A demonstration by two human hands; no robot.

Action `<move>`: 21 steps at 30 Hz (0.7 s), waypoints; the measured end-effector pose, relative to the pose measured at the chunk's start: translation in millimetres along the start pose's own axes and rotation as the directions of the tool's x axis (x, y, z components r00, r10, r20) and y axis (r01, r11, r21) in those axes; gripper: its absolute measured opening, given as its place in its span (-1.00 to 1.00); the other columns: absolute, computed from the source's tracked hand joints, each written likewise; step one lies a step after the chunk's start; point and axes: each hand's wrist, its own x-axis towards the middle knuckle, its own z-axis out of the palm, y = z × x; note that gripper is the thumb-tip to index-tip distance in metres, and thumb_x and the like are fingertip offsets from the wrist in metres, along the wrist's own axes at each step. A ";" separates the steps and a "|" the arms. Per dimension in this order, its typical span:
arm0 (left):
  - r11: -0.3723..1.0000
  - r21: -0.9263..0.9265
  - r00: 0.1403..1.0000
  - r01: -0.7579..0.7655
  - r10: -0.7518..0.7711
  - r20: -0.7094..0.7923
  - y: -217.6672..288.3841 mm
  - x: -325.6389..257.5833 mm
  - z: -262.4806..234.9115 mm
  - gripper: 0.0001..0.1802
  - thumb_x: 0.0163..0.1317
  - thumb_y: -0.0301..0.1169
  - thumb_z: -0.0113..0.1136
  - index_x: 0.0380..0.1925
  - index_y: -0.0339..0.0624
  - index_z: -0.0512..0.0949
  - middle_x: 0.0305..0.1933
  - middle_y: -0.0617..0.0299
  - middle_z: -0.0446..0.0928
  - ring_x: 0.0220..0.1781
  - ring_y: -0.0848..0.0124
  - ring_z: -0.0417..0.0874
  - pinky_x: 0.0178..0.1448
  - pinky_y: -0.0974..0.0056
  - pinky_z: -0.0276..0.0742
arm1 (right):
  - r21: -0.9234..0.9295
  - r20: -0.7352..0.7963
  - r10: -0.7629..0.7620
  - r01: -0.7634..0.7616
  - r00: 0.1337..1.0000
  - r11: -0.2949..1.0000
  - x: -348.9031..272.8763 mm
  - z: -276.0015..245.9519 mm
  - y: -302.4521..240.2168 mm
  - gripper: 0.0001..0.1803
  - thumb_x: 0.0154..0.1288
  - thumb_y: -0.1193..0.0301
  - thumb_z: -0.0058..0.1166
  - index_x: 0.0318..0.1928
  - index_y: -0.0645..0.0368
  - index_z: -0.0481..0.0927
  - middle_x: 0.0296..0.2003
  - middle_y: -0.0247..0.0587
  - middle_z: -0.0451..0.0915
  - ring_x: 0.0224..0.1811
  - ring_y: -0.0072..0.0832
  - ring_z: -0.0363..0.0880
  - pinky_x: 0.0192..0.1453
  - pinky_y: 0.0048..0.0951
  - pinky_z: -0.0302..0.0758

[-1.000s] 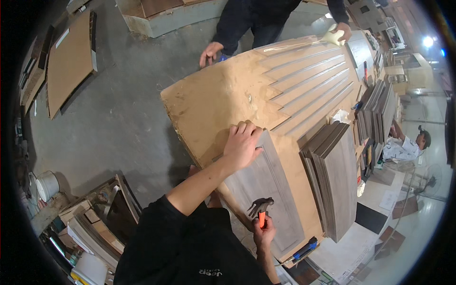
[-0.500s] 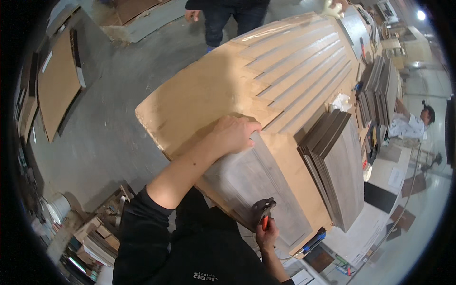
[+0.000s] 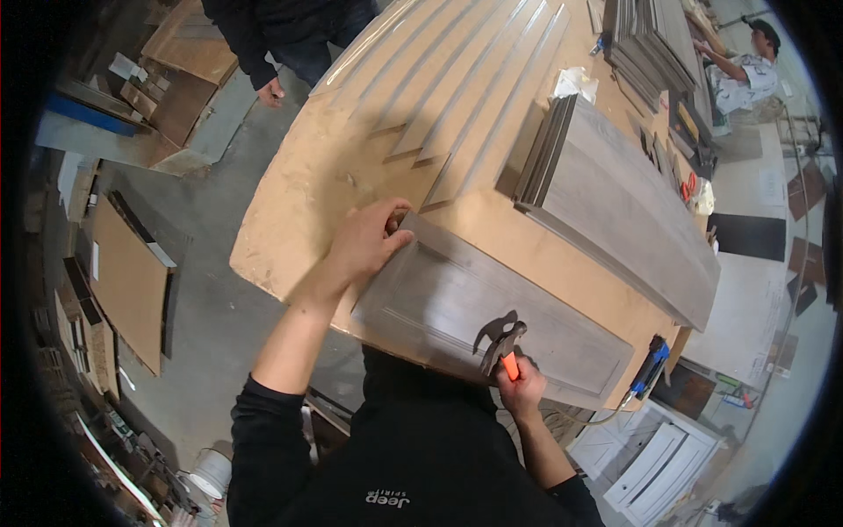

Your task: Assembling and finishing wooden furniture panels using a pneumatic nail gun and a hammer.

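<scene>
A grey wooden cabinet door (image 3: 457, 290) with a grooved frame lies along the near edge of a table. My left hand (image 3: 373, 235) is closed on its far left corner, thumb on the end edge and other fingers partly hidden. In my right hand (image 3: 522, 386) is a claw hammer (image 3: 507, 353), gripped by its orange handle. Its dark head is above the near part of the door and throws a shadow on it. I cannot tell whether the head touches the surface.
A stack of grey panels (image 3: 615, 193) stands beyond the door, with more panels (image 3: 650, 44) farther back. Long grey strips (image 3: 474, 105) lie on the brown-covered table (image 3: 281, 224). A blue-and-black tool (image 3: 650, 367) with a hose lies at the right. Co-workers (image 3: 307, 35) stand at the far side.
The whole view has turned, so table, stack and co-workers sit elsewhere in the picture. My left hand stays at the door's corner, and the hammer remains over the door in my right hand.
</scene>
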 end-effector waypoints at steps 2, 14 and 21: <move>0.971 0.082 0.915 -0.225 0.239 -0.325 -15.1 -21.7 22.0 -0.55 0.24 -0.33 0.45 0.13 -0.11 0.62 -0.11 0.04 0.67 -0.05 0.10 0.70 0.06 0.05 0.57 | 0.044 0.010 0.042 -0.043 0.999 0.998 -0.3 -1.7 -3.4 -0.82 0.19 0.32 0.32 -0.21 0.07 0.69 -0.46 -0.07 0.64 -0.40 -0.02 0.66 -0.28 -0.13 0.59; 0.999 0.047 0.803 0.013 0.017 -0.595 -63.2 -169.8 93.0 -0.58 0.17 -0.42 0.45 0.07 -0.10 0.68 -0.12 0.20 0.60 0.05 0.14 0.61 0.14 0.07 0.46 | 0.103 0.020 -0.005 0.003 1.000 0.995 -6.5 -6.3 -13.6 -0.82 0.29 0.34 0.24 -0.16 0.11 0.69 -0.38 -0.01 0.64 -0.32 0.01 0.66 -0.18 -0.16 0.58; 0.940 0.334 0.815 -0.066 0.244 -0.525 -69.7 -158.3 59.6 -0.69 0.21 -0.38 0.42 -0.03 -0.07 0.71 -0.15 0.23 0.61 0.07 0.17 0.61 0.14 0.08 0.48 | 0.072 0.045 -0.015 0.012 0.999 0.997 -7.2 -8.5 -9.3 -0.77 0.35 0.27 0.23 -0.12 0.14 0.69 -0.47 -0.03 0.63 -0.42 -0.12 0.67 -0.21 -0.23 0.58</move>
